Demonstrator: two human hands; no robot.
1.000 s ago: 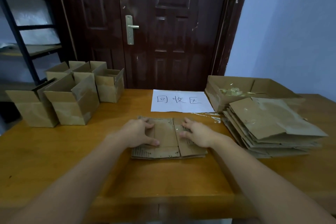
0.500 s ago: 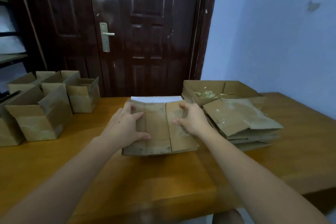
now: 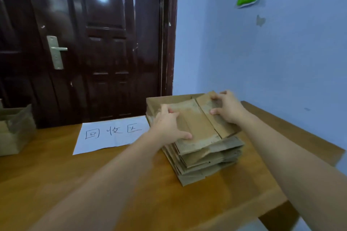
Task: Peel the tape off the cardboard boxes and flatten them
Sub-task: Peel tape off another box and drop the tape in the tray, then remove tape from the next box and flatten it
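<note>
A flattened cardboard box (image 3: 197,124) lies on top of the stack of flattened boxes (image 3: 206,161) at the right of the wooden table (image 3: 56,184). My left hand (image 3: 169,125) grips its left edge, thumb on top near the front. My right hand (image 3: 227,108) holds its far right part, fingers curled over the back edge. Behind the stack an open cardboard box (image 3: 157,101) is mostly hidden by the held piece.
A white paper sheet (image 3: 112,133) with handwritten characters lies left of the stack. One upright open box (image 3: 15,129) shows at the left edge. A dark door (image 3: 84,43) and a blue wall (image 3: 262,52) stand behind the table, whose right edge is close to the stack.
Both hands lifted the flattened box from the table's middle and carried it right onto the stack. The view swung right, so most upright boxes left the frame.
</note>
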